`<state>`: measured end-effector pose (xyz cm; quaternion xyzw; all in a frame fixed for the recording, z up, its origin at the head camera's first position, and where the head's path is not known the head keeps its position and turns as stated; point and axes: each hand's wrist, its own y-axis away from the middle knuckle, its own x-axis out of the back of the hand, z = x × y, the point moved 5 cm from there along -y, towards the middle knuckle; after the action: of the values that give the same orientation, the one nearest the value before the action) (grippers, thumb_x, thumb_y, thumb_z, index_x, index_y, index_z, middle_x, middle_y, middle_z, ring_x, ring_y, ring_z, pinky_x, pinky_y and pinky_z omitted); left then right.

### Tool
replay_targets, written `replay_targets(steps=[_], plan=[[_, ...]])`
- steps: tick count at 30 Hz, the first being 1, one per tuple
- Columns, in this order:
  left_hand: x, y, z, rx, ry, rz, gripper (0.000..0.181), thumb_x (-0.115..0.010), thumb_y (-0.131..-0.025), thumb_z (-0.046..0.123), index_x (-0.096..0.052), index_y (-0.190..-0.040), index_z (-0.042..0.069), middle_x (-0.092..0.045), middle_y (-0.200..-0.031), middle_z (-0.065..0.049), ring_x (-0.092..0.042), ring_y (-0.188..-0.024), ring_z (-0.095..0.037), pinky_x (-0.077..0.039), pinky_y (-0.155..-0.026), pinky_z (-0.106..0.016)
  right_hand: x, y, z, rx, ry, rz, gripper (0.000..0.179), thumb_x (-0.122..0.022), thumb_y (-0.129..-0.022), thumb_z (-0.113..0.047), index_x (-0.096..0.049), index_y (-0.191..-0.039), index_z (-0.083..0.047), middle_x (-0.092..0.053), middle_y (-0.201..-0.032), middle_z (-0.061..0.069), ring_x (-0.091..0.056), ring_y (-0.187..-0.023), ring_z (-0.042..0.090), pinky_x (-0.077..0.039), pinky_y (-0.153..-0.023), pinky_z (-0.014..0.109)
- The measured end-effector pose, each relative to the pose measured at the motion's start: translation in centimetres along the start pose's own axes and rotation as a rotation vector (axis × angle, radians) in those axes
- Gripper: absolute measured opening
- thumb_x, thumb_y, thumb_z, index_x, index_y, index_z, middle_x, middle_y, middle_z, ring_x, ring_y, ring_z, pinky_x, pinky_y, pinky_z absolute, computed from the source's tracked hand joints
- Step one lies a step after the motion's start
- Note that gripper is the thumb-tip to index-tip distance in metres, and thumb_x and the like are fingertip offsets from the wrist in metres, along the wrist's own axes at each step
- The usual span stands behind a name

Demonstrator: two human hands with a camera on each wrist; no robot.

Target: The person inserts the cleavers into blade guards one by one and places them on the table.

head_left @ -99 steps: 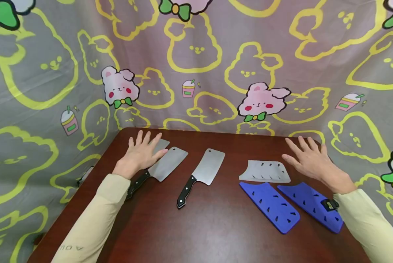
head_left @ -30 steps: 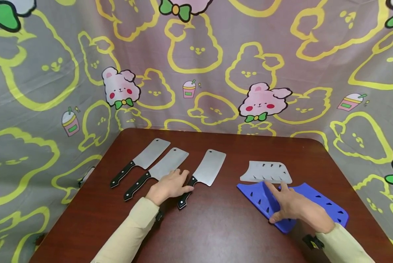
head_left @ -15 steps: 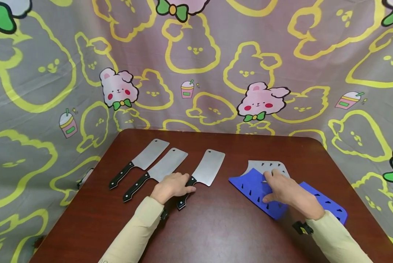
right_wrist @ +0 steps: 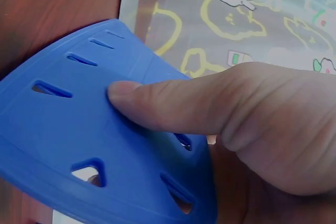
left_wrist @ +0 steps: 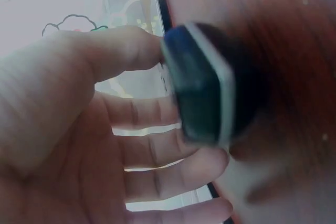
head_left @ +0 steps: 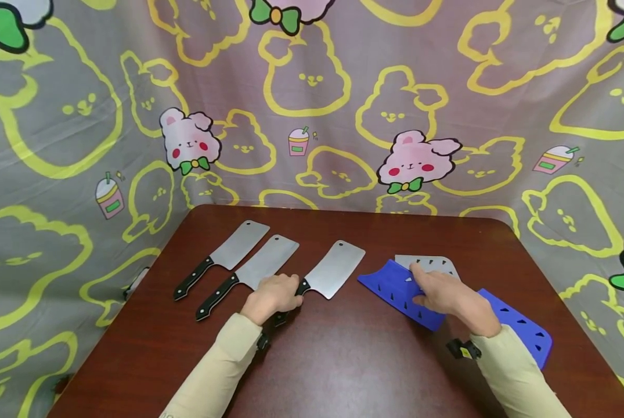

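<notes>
My left hand (head_left: 272,295) grips the black handle of the rightmost cleaver (head_left: 336,270), whose bare blade points away to the right. In the left wrist view, the butt of the cleaver handle (left_wrist: 202,87) shows between thumb and fingers, blurred. My right hand (head_left: 444,295) pinches a blue blade guard (head_left: 390,281) with slotted holes, its curved end facing the cleaver blade. The thumb presses on the face of the blue blade guard (right_wrist: 79,124) in the right wrist view; the fingers behind are mostly hidden. This guard partly covers a white blade guard (head_left: 432,264).
Two more cleavers (head_left: 241,244) (head_left: 268,259) lie side by side on the left of the brown table (head_left: 332,360). A second blue blade guard (head_left: 526,328) lies at the right, partly behind the right forearm. A patterned cloth (head_left: 332,116) hangs around the table.
Both hands, spread wide at first, have come down. The left took the cleaver's handle and the cleaver shifted slightly right. The right picked up the blue guard and moved it left and away from me.
</notes>
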<state>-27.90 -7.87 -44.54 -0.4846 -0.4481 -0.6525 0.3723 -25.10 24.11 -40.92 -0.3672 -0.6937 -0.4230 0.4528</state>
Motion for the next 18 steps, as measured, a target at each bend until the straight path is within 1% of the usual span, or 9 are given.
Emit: replay_targets(steps=[3, 5, 9, 10, 12, 14, 15, 17, 18], plan=[[0.1, -0.1, -0.3, 0.014, -0.002, -0.013, 0.047, -0.066, -0.092, 0.034, -0.058, -0.127, 0.004, -0.069, -0.109, -0.016, -0.068, -0.097, -0.031, -0.053, -0.079, -0.048, 0.0, -0.1, 0.1, -0.016, -0.011, -0.015, 0.047, -0.07, -0.091, -0.019, -0.035, -0.12, -0.006, -0.064, -0.098, 0.012, -0.057, -0.076, 0.017, -0.048, -0.072, 0.038], [0.5, -0.2, -0.5, 0.022, 0.003, -0.012, 0.05, -0.065, -0.092, 0.034, -0.055, -0.13, 0.003, -0.069, -0.109, -0.016, -0.068, -0.098, -0.03, -0.053, -0.078, -0.047, 0.1, -0.1, 0.1, -0.029, -0.024, -0.022, 0.047, -0.069, -0.091, -0.018, -0.035, -0.121, -0.006, -0.063, -0.097, 0.012, -0.057, -0.075, 0.017, -0.048, -0.073, 0.038], [1.6, -0.3, -0.9, 0.036, 0.066, 0.007, 0.057, -0.064, -0.091, 0.032, -0.049, -0.135, -0.001, -0.069, -0.108, -0.017, -0.067, -0.092, -0.03, -0.053, -0.072, -0.046, 0.2, -0.2, 0.0, -0.025, -0.035, -0.016, 0.047, -0.069, -0.092, -0.017, -0.035, -0.122, -0.006, -0.062, -0.092, 0.01, -0.055, -0.072, 0.017, -0.046, -0.071, 0.037], [2.0, -0.3, -1.0, 0.038, 0.083, 0.018, 0.059, -0.064, -0.091, 0.031, -0.047, -0.136, -0.003, -0.069, -0.107, -0.018, -0.067, -0.091, -0.032, -0.053, -0.073, -0.047, 0.2, -0.2, 0.0, -0.024, -0.036, -0.014, 0.047, -0.068, -0.092, -0.017, -0.035, -0.122, -0.005, -0.061, -0.091, 0.009, -0.055, -0.071, 0.017, -0.045, -0.069, 0.037], [2.7, -0.2, -1.2, 0.042, 0.116, 0.027, 0.068, -0.064, -0.091, 0.031, -0.039, -0.143, -0.005, -0.068, -0.113, -0.02, -0.067, -0.093, -0.033, -0.053, -0.076, -0.048, 0.2, -0.2, 0.0, -0.022, -0.037, -0.008, 0.047, -0.068, -0.092, -0.017, -0.035, -0.123, -0.005, -0.062, -0.093, 0.01, -0.055, -0.071, 0.017, -0.045, -0.068, 0.036], [3.3, 0.0, -1.5, 0.048, 0.147, 0.023, 0.075, -0.063, -0.092, 0.031, -0.029, -0.149, -0.005, -0.068, -0.11, -0.021, -0.067, -0.09, -0.033, -0.052, -0.076, -0.047, 0.0, -0.3, -0.1, -0.032, -0.044, -0.004, 0.047, -0.068, -0.092, -0.018, -0.035, -0.124, -0.005, -0.064, -0.097, 0.012, -0.056, -0.072, 0.017, -0.046, -0.068, 0.036], [3.6, 0.1, -1.6, 0.052, 0.156, 0.024, 0.076, -0.063, -0.093, 0.032, -0.027, -0.149, -0.005, -0.068, -0.108, -0.02, -0.067, -0.087, -0.031, -0.052, -0.076, -0.045, -0.1, -0.3, -0.1, -0.033, -0.049, -0.001, 0.048, -0.068, -0.092, -0.018, -0.036, -0.125, -0.005, -0.065, -0.101, 0.014, -0.057, -0.074, 0.017, -0.047, -0.069, 0.036], [4.2, 0.3, -1.9, 0.062, 0.19, 0.019, 0.08, -0.063, -0.093, 0.032, -0.022, -0.151, -0.003, -0.067, -0.1, -0.017, -0.064, -0.079, -0.027, -0.05, -0.071, -0.041, -0.1, -0.2, -0.1, -0.03, -0.055, 0.009, 0.049, -0.068, -0.092, -0.018, -0.036, -0.126, -0.005, -0.066, -0.106, 0.016, -0.059, -0.076, 0.016, -0.049, -0.07, 0.037], [4.5, 0.4, -2.0, 0.067, 0.208, 0.014, 0.081, -0.063, -0.093, 0.033, -0.02, -0.152, -0.002, -0.066, -0.092, -0.015, -0.061, -0.073, -0.024, -0.048, -0.067, -0.038, -0.2, -0.3, -0.2, -0.027, -0.057, 0.014, 0.049, -0.068, -0.092, -0.018, -0.036, -0.127, -0.005, -0.066, -0.108, 0.016, -0.059, -0.077, 0.016, -0.05, -0.071, 0.037]])
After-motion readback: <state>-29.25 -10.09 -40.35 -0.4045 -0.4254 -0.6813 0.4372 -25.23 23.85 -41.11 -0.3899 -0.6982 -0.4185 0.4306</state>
